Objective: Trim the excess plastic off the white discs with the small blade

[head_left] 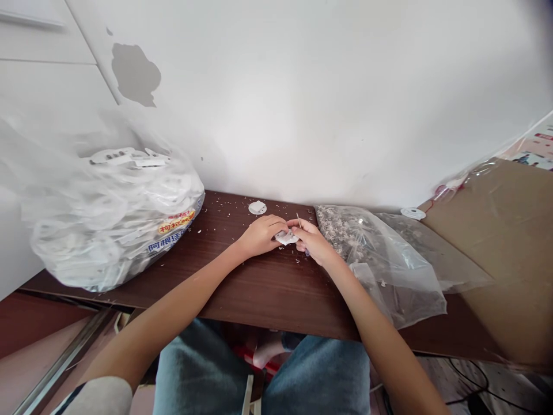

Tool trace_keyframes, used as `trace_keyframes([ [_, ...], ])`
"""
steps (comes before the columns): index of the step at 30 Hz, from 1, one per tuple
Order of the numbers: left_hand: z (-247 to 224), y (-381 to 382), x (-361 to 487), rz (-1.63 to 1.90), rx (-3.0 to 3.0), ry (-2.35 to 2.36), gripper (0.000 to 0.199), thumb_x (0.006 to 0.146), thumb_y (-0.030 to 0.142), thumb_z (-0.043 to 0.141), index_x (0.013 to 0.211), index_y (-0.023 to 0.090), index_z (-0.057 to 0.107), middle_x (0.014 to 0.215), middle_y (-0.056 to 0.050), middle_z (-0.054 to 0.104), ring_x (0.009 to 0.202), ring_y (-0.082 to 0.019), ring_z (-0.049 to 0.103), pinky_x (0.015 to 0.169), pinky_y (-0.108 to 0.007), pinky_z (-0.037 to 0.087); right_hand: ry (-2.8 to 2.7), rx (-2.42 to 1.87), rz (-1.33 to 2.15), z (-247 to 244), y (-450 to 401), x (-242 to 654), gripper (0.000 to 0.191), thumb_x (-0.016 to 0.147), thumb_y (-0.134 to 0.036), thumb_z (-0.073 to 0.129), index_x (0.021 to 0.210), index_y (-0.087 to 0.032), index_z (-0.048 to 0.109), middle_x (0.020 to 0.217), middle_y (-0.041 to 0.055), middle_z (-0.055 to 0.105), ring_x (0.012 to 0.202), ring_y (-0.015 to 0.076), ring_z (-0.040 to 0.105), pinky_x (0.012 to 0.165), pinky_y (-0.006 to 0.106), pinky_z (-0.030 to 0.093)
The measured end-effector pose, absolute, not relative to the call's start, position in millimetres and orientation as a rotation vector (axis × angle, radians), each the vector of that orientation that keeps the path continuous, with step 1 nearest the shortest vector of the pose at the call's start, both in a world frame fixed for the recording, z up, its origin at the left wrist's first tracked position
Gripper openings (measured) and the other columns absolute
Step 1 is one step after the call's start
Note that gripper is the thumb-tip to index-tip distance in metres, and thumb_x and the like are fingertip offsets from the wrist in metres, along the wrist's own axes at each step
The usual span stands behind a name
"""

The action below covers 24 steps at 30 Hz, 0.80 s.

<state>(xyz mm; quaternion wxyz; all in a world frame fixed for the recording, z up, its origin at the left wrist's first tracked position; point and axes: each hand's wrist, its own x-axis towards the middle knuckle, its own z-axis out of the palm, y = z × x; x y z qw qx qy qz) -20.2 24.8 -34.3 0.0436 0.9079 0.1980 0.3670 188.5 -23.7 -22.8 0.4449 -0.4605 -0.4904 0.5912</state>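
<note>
My left hand (259,235) and my right hand (311,242) meet over the middle of a dark wooden table (276,294). Between their fingers is a small white plastic piece (286,237), held by both hands. My right hand also grips a thin pointed tool (298,220) with a bluish lower end (307,252), its tip standing up beside the piece. A round white plastic disc (257,207) lies just beyond my left hand. Tiny white scraps (220,214) are scattered around the hands.
A large clear bag of white plastic rings (103,213) fills the table's left end. Clear bags of speckled grey parts (367,248) lie right of my hands, with another white disc (412,213) beyond. A cardboard sheet (496,259) leans at right; a white wall (302,104) stands behind.
</note>
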Motion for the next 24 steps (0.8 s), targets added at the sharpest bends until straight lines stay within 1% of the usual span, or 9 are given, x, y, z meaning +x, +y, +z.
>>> trace_keyframes([
  [3, -33.9, 25.3, -20.1, 1.127, 2.71, 0.557, 0.019, 0.103, 0.036, 0.062, 0.106, 0.02, 0.072, 0.112, -0.013, 0.076, 0.107, -0.024, 0.072, 0.094, -0.04, 0.058, -1.24, -1.127, 1.475, -20.2, -25.6, 188.8, 0.041, 0.082, -0.044, 0.074, 0.113, -0.022, 0.061, 0.079, -0.0045, 0.054, 0.052, 0.0062, 0.032, 0.048, 0.024, 0.023],
  [7, -32.4, 24.6, -19.0, 1.119, 2.66, 0.532, 0.016, 0.102, 0.033, 0.064, 0.105, 0.02, 0.072, 0.112, -0.012, 0.076, 0.106, -0.023, 0.073, 0.094, -0.038, 0.058, -1.241, -1.138, 1.467, -18.9, -27.0, 189.1, 0.041, 0.082, -0.044, 0.074, 0.115, -0.022, 0.061, 0.075, -0.0056, 0.052, 0.052, 0.0063, 0.032, 0.049, 0.024, 0.022],
  [11, -32.7, 24.7, -19.0, 1.174, 2.63, 0.532, 0.017, 0.102, 0.026, 0.063, 0.115, 0.02, 0.071, 0.117, -0.011, 0.077, 0.109, -0.022, 0.073, 0.095, -0.036, 0.059, -1.182, -1.11, 1.458, -18.3, -26.4, 190.2, 0.04, 0.083, -0.042, 0.073, 0.116, -0.023, 0.06, 0.073, -0.0064, 0.051, 0.051, 0.0062, 0.031, 0.049, 0.023, 0.023],
  [13, -33.4, 25.4, -19.5, 1.197, 2.67, 0.529, 0.019, 0.102, 0.025, 0.062, 0.118, 0.019, 0.071, 0.118, -0.011, 0.078, 0.11, -0.023, 0.074, 0.095, -0.037, 0.059, -1.145, -1.112, 1.464, -18.4, -25.7, 190.4, 0.041, 0.082, -0.042, 0.074, 0.116, -0.023, 0.06, 0.071, -0.0068, 0.05, 0.05, 0.0062, 0.031, 0.049, 0.024, 0.023],
  [16, -33.5, 25.1, -19.8, 1.18, 2.735, 0.536, 0.019, 0.103, 0.026, 0.062, 0.115, 0.019, 0.074, 0.119, -0.012, 0.079, 0.11, -0.024, 0.074, 0.096, -0.039, 0.058, -1.1, -1.124, 1.482, -20.6, -23.5, 190.0, 0.043, 0.08, -0.041, 0.076, 0.115, -0.023, 0.059, 0.068, -0.0078, 0.047, 0.049, 0.0064, 0.032, 0.049, 0.024, 0.022],
  [18, -32.4, 23.3, -18.9, 1.157, 2.688, 0.58, 0.019, 0.103, 0.027, 0.062, 0.113, 0.019, 0.076, 0.118, -0.011, 0.079, 0.109, -0.024, 0.074, 0.097, -0.039, 0.057, -1.086, -1.11, 1.482, -23.3, -21.0, 190.0, 0.043, 0.082, -0.046, 0.076, 0.114, -0.023, 0.059, 0.069, -0.008, 0.046, 0.049, 0.0068, 0.033, 0.049, 0.024, 0.023],
  [20, -30.2, 21.6, -17.1, 1.149, 2.509, 0.709, 0.021, 0.102, 0.03, 0.064, 0.112, 0.019, 0.077, 0.115, -0.011, 0.079, 0.105, -0.023, 0.074, 0.096, -0.038, 0.057, -1.108, -1.11, 1.43, -25.6, -19.1, 191.2, 0.042, 0.089, -0.058, 0.07, 0.11, -0.024, 0.057, 0.07, -0.0075, 0.044, 0.048, 0.0078, 0.032, 0.048, 0.025, 0.023],
  [22, -27.1, 21.4, -15.1, 1.129, 2.212, 0.862, 0.026, 0.097, 0.039, 0.071, 0.111, 0.018, 0.079, 0.11, -0.01, 0.08, 0.101, -0.023, 0.074, 0.093, -0.037, 0.058, -1.229, -1.189, 1.268, -26.2, -19.1, 193.7, 0.044, 0.097, -0.068, 0.056, 0.101, -0.025, 0.055, 0.069, -0.0062, 0.043, 0.049, 0.0101, 0.033, 0.05, 0.027, 0.025],
  [24, -23.8, 23.5, -14.0, 1.086, 1.866, 0.905, 0.038, 0.089, 0.047, 0.08, 0.11, 0.015, 0.08, 0.106, -0.01, 0.081, 0.099, -0.025, 0.075, 0.093, -0.038, 0.058, -1.484, -1.316, 0.99, -24.6, -21.8, 196.5, 0.048, 0.104, -0.069, 0.045, 0.089, -0.024, 0.051, 0.067, -0.0038, 0.045, 0.054, 0.0134, 0.041, 0.055, 0.029, 0.029],
])
